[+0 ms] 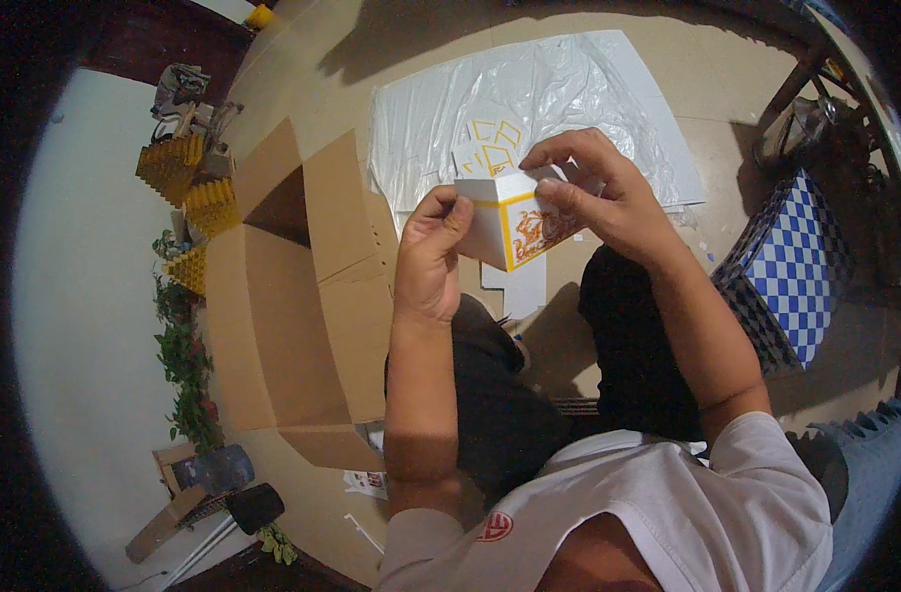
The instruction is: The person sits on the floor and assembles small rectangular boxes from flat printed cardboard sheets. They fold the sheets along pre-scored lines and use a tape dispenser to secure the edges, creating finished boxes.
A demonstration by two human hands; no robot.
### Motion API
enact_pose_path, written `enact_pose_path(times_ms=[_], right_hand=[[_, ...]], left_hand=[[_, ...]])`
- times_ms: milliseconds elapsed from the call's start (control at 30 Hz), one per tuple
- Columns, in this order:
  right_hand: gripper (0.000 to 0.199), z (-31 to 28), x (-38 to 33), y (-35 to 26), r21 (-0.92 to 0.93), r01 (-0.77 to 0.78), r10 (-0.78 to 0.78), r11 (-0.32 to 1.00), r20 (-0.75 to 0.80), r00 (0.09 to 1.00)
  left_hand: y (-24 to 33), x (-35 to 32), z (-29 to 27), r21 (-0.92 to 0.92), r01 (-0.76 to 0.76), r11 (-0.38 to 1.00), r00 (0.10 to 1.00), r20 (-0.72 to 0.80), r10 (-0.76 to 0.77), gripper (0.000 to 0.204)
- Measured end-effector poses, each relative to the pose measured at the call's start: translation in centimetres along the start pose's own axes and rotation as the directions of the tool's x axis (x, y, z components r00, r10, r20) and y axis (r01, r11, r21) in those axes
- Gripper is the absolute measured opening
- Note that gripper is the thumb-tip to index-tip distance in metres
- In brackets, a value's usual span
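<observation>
Above my lap I hold a small white paper box with yellow edges and an orange-brown printed picture. My left hand grips its left side, with the thumb on the near face. On the other side my right hand pinches the upper edge between thumb and fingers. Just behind the box show white paper pieces with yellow outlines; I cannot tell whether they touch it. Below it, near my feet, lies a flat white card piece.
A large open cardboard box stands to my left. Ahead, crumpled clear plastic covers white sheets on the floor. At right sits a blue-and-white checkered box. Yellow stacked pieces and a leafy plant line the left wall.
</observation>
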State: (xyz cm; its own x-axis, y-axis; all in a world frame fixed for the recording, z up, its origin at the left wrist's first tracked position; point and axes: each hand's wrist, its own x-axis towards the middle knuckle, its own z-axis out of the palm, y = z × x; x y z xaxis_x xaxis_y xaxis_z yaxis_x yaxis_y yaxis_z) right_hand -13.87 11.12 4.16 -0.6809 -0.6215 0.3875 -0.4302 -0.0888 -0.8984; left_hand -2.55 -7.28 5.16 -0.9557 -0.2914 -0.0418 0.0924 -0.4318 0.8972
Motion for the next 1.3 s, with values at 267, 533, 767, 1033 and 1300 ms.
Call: enact_pose_path(times_ms=[267, 533, 767, 1033, 1300], right_hand=[[0.015, -0.5, -0.2, -0.3, -0.059, -0.025, 0.033, 0.998, 0.132, 0.991], [0.017, -0.7, -0.1, -0.4, -0.217, -0.015, 0.069, 0.976, 0.247, 0.967], [0.017, -0.6, -0.2, -0.3, -0.202, 0.032, 0.025, 0.979, 0.276, 0.961], [0.022, -1.0, 1.2, -0.4, -0.126, 0.1, -0.037, 0.987, 0.425, 0.904], [0.027, -0.6, 1.7, 1.1, -0.176, 0.272, -0.202, 0.946, 0.334, 0.921]], left_hand=[[-0.6, 0.0, 0.0, 0.19, 0.115, 0.975, 0.992, 0.034, -0.124, 0.013], [-0.6, -0.2, 0.6, 0.24, 0.173, 0.955, 0.975, 0.094, -0.2, 0.013], [-1.3, -0.1, 0.2, 0.377, 0.233, 0.896, 0.951, 0.103, -0.291, 0.017], [-1.0, -0.5, 0.9, 0.493, 0.321, 0.809, 0.914, 0.063, -0.401, 0.026], [-2.7, -0.7, 2.0, 0.362, 0.282, 0.888, 0.946, 0.047, -0.319, 0.023]])
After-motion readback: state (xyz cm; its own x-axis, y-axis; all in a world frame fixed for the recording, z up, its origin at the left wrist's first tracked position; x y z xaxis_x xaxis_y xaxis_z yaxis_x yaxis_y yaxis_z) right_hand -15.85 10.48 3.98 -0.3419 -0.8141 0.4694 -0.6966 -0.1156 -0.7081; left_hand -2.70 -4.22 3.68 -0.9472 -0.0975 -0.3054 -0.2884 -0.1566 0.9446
